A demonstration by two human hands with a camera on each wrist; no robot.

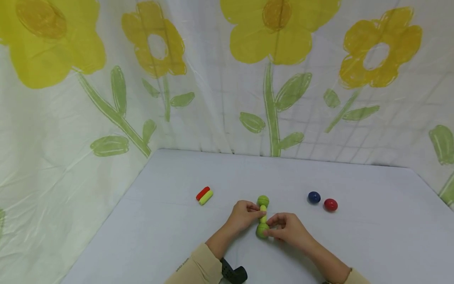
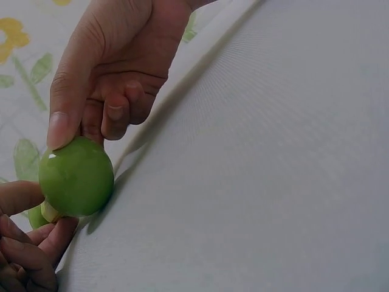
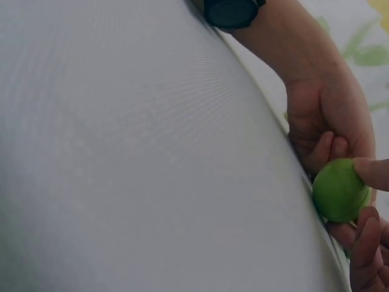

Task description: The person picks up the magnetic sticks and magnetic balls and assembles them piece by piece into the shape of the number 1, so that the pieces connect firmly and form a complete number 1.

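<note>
Two green balls and a short yellow-green stick stand in a line like a dumbbell in the head view. My left hand (image 1: 242, 216) pinches the yellow-green stick (image 1: 263, 217) between thumb and fingers. With thumb and fingertips, my right hand (image 1: 289, 229) grips the near green ball (image 1: 261, 230) at the stick's near end. The far green ball (image 1: 263, 201) sits at the other end of the stick. In the left wrist view the near ball (image 2: 76, 177) hides most of the stick. The right wrist view also shows this ball (image 3: 341, 191) between the hands.
To the left on the white table (image 1: 159, 221) lie a red stick (image 1: 203, 193) and a yellow stick (image 1: 206, 197), side by side. A dark blue ball (image 1: 314, 197) and a red ball (image 1: 330, 204) are at the right. A flowered curtain (image 1: 213, 98) hangs behind the table.
</note>
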